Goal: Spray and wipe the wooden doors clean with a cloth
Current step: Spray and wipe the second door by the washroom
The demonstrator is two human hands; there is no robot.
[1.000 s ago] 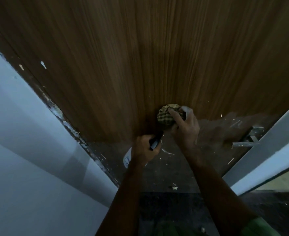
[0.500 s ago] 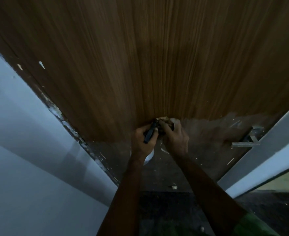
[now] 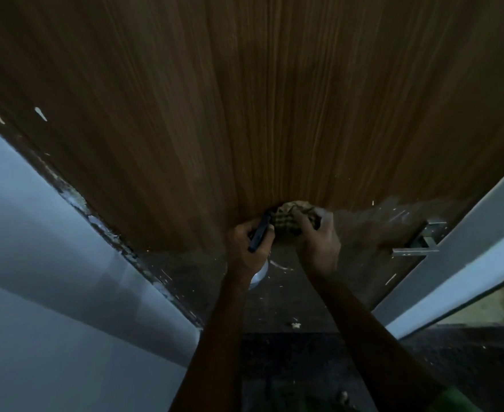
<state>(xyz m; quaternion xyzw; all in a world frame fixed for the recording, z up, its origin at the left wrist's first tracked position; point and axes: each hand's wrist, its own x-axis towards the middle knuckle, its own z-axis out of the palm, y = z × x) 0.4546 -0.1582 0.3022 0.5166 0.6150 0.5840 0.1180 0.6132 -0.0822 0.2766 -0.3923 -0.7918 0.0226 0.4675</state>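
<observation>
The wooden door (image 3: 274,99) fills the upper view, brown with vertical grain, and its lower part looks dull and speckled with pale flecks. My left hand (image 3: 246,248) grips a spray bottle (image 3: 259,234) with a black trigger head; its pale body shows below my wrist. My right hand (image 3: 319,242) holds a bunched checked cloth (image 3: 292,217) against the door, right beside the bottle's head. Both hands are close together at the door's middle.
A metal lever handle (image 3: 420,246) sticks out at the door's right edge. A white frame (image 3: 467,248) runs diagonally on the right and a pale wall (image 3: 51,263) on the left, with chipped paint along the door's left edge. Dark floor (image 3: 289,367) lies below.
My left hand has lifted the spray bottle up next to the cloth. My right hand drew the cloth down a little, then back up, staying on the door.
</observation>
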